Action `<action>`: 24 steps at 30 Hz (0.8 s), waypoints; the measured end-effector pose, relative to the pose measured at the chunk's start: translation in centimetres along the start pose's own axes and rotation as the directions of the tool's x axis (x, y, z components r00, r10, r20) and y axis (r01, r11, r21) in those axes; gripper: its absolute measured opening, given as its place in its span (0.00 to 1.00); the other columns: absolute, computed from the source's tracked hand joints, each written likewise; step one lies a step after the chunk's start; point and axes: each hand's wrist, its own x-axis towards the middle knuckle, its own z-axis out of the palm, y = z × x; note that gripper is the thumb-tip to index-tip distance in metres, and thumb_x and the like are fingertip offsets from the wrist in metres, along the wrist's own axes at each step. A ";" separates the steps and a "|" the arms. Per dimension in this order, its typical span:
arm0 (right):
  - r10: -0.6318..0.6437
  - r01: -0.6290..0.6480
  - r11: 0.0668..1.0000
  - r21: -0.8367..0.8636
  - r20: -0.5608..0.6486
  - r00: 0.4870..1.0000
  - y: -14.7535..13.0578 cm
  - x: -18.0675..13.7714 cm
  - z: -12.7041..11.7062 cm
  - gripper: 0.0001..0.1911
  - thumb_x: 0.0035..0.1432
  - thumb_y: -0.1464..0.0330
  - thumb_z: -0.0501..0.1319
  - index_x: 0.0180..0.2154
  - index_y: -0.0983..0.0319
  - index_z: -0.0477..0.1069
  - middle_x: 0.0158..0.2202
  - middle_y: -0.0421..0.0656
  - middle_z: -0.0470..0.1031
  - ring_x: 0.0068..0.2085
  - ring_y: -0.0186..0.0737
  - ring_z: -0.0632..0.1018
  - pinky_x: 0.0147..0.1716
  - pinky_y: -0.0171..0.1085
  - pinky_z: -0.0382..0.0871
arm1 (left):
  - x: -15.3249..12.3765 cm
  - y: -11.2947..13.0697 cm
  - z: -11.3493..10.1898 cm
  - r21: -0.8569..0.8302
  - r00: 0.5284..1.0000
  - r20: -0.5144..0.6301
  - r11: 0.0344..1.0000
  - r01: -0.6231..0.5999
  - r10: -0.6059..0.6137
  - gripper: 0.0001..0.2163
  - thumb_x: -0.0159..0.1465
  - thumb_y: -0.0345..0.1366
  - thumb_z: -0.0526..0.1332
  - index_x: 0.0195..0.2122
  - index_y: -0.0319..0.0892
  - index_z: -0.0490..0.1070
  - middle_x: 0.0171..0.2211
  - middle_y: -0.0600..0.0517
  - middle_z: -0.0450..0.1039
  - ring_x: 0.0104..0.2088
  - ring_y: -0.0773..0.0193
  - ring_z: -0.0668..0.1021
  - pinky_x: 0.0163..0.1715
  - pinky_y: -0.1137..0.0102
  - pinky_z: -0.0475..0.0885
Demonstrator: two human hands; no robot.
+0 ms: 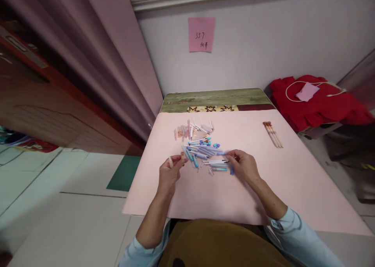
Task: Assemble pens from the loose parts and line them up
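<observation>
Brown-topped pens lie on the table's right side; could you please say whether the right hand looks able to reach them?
Probably yes: only pink table covering shows between the right hand and the brown-topped pens, though that hand seems to pinch a blue pen part.

Left hand (pixel 170 173) and right hand (pixel 245 166) pinch, fingers (pixel 236 153) bent.
</observation>
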 end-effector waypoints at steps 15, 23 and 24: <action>-0.153 0.136 0.952 -0.274 -0.039 0.988 1.9 -2.9 0.8 0.12 0.63 0.63 0.55 0.39 0.55 0.78 0.39 0.40 0.78 0.34 0.37 0.77 0.31 0.34 0.63 | 0.6 -5.4 1.0 0.033 0.990 0.023 0.989 -0.142 0.141 0.17 0.47 0.43 0.73 0.35 0.41 0.74 0.31 0.51 0.77 0.25 0.69 0.72 0.20 0.76 0.61; -0.278 0.319 0.837 -0.444 0.155 0.948 -0.2 -1.2 1.8 0.13 0.67 0.65 0.53 0.43 0.52 0.77 0.43 0.40 0.77 0.40 0.37 0.77 0.31 0.34 0.62 | 0.3 -6.0 0.8 0.021 0.984 0.015 0.984 -0.179 0.179 0.15 0.49 0.43 0.72 0.34 0.41 0.75 0.33 0.50 0.78 0.30 0.65 0.75 0.24 0.75 0.65; -0.279 0.325 0.829 -0.455 0.165 0.946 -0.3 -1.1 2.0 0.13 0.67 0.65 0.53 0.44 0.52 0.77 0.43 0.40 0.77 0.40 0.37 0.77 0.31 0.34 0.62 | 0.3 -6.0 0.8 0.016 0.984 0.012 0.984 -0.176 0.176 0.15 0.48 0.43 0.72 0.34 0.41 0.75 0.33 0.49 0.78 0.30 0.65 0.75 0.24 0.75 0.65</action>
